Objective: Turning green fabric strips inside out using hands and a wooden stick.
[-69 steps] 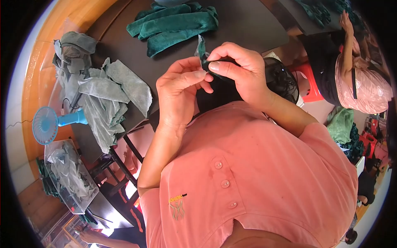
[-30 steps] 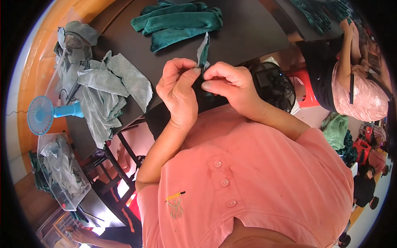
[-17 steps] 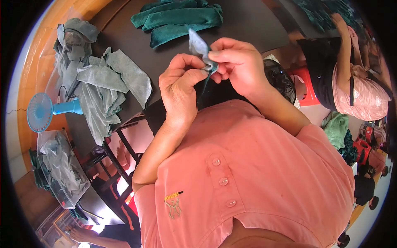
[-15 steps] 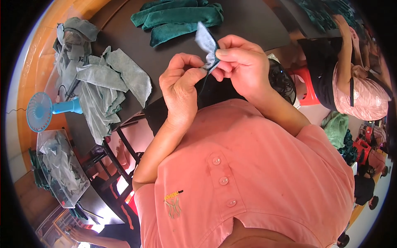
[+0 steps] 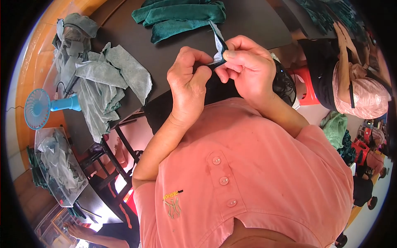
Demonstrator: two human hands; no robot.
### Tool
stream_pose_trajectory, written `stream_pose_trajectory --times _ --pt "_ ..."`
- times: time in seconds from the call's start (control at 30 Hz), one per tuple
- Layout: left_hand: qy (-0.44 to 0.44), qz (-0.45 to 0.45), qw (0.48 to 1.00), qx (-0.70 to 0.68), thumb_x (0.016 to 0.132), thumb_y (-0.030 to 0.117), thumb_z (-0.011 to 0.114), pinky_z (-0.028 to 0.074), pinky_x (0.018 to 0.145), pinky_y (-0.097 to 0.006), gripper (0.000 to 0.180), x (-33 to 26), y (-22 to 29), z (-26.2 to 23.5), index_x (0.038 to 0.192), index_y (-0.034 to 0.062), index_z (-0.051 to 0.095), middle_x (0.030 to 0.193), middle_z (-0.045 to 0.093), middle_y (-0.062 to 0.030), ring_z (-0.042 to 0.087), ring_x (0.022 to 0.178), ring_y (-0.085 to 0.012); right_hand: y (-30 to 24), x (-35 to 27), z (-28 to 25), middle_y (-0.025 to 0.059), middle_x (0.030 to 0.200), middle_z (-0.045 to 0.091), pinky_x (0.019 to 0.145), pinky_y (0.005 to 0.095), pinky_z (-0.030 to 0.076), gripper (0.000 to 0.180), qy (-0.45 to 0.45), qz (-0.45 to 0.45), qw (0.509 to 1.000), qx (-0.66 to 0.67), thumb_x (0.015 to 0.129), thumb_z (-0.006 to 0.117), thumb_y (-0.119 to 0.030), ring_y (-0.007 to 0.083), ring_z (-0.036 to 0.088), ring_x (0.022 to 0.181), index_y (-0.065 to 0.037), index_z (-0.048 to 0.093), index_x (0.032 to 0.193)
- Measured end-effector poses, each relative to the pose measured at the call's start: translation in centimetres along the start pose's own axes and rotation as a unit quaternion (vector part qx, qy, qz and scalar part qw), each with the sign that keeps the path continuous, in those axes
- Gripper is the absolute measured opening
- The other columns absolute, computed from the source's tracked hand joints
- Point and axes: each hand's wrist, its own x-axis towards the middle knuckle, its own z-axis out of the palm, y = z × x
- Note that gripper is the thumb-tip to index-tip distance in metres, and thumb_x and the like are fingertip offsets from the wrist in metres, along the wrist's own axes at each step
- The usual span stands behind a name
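Between my two hands, above the near edge of the dark table, is a small folded strip of fabric (image 5: 219, 44), pale grey on one face and dark green on the other. My right hand (image 5: 250, 66) pinches it between thumb and fingers, with one pointed end sticking up. My left hand (image 5: 188, 82) is closed in a pinch at the strip's lower left end. What the left fingertips grip there is mostly hidden. Beyond my hands lies a stack of dark green velvet pieces (image 5: 186, 18).
Pale grey-green fabric pieces (image 5: 101, 78) spread over the table's left side, near a small blue fan (image 5: 38, 108). A clear bin (image 5: 62, 165) of fabric stands lower left. A red stool (image 5: 305, 87) is at right, beside another person in pink (image 5: 359, 91).
Both hands have shifted slightly right with the fabric strip. The strip has turned, so its upper end looks narrower and shows more of the dark edge.
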Motion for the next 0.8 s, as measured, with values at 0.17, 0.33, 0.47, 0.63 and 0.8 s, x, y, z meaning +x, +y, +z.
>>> stream_pose_trajectory --times 0.17,0.33,0.47,0.63,0.8 --pt "-0.004 0.030 0.999 -0.018 0.081 -0.010 0.055 0.042 0.060 -0.026 0.009 -0.4 -0.3 0.1 0.085 -0.0022 0.057 0.076 0.051 -0.0047 0.049 0.066 -0.0117 -0.3 -0.1 0.1 0.0007 0.059 0.044 0.048 0.0262 0.040 0.010 0.000 -0.014 0.999 -0.041 0.081 0.061 -0.006 0.0102 0.039 0.048 0.002 0.058 0.076" --pt "-0.010 0.022 0.999 -0.029 0.084 -0.010 0.059 0.042 0.062 -0.023 0.009 -0.8 0.1 -0.2 0.088 -0.0019 0.058 0.076 0.050 -0.0027 0.050 0.068 -0.0102 -0.6 -0.5 0.5 0.0012 0.058 0.047 0.047 0.0242 0.038 0.011 0.006 -0.029 0.998 -0.064 0.081 0.062 -0.006 0.0111 0.044 0.047 0.002 0.058 0.075" --pt "-0.003 -0.085 0.988 -0.128 0.082 -0.012 0.059 0.042 0.065 -0.022 0.013 -1.4 1.1 -0.6 0.091 -0.0019 0.061 0.077 0.050 -0.0003 0.050 0.069 -0.0092 -0.3 0.5 -0.1 0.0013 0.060 0.049 0.048 0.0238 0.038 0.011 0.004 -0.019 0.999 -0.044 0.081 0.063 -0.005 0.0110 0.046 0.049 0.002 0.058 0.075" --pt "-0.023 -0.042 0.999 -0.012 0.076 -0.014 0.057 0.044 0.064 -0.024 0.018 -1.2 0.7 -1.4 0.089 -0.0015 0.061 0.083 0.053 -0.0033 0.053 0.070 -0.0113 0.7 -0.7 0.5 0.0016 0.061 0.051 0.049 0.0232 0.036 0.011 -0.034 -0.053 0.992 -0.106 0.082 0.064 -0.007 0.0091 0.048 0.052 0.001 0.059 0.077" --pt "-0.024 0.133 0.981 0.142 0.071 -0.017 0.055 0.046 0.058 -0.030 0.020 -0.1 -0.2 -1.0 0.084 -0.0007 0.058 0.086 0.054 -0.0098 0.055 0.066 -0.0194 1.4 -0.4 -0.1 0.0017 0.063 0.053 0.050 0.0235 0.036 0.010 -0.050 -0.124 0.979 -0.156 0.082 0.064 -0.004 0.0081 0.048 0.053 0.001 0.058 0.076"
